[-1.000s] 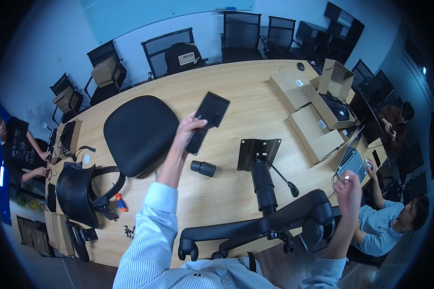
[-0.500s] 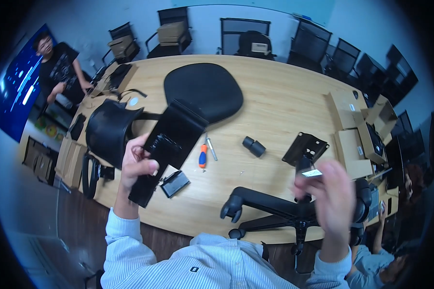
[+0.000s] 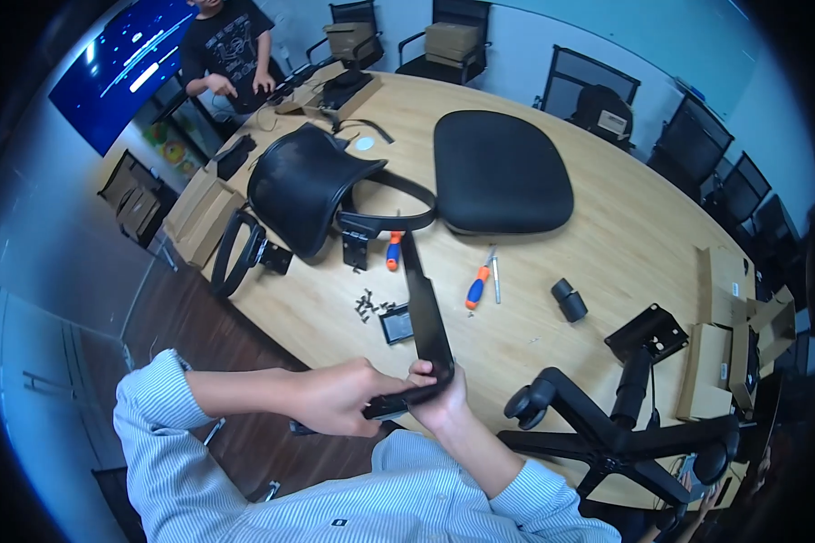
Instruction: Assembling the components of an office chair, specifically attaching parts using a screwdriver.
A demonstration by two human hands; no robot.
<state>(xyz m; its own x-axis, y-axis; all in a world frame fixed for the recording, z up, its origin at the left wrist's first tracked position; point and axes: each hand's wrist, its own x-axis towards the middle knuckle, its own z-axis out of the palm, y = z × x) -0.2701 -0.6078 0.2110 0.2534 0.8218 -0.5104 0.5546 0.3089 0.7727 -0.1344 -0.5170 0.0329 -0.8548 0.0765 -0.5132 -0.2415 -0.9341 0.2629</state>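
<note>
So the biggest thing here is the pale wooden table (image 3: 539,262), with the black star-shaped chair base (image 3: 611,442) over by the near right edge. Past the hands there's the black seat cushion (image 3: 503,172), and left of that the curved black backrest (image 3: 294,195).

Next size down is the black panel (image 3: 426,312), and it's up in front of the shirt by the near table edge, turned almost edge-on to the camera. Its long axis runs away from the body, out over the table and leaning a touch left, pointing roughly at the gap between backrest and cushion. The low end kinks left, toward the body.

The right hand (image 3: 441,403) is the nearer one to that long stretch: it's wrapped around the panel right at the bend, fingers curled over the near side, so most of the length sticks out beyond them. The left hand (image 3: 335,398) comes in from the side at the short low end, index finger laid straight against it. Can't tell if its other fingers are actually gripping, they're partly hidden.

Small stuff: a dark cylinder (image 3: 569,300) well off to the right, a little black tray (image 3: 396,324) just left of the panel, an orange-and-blue screwdriver (image 3: 476,288), and loose screws (image 3: 367,306).
</note>
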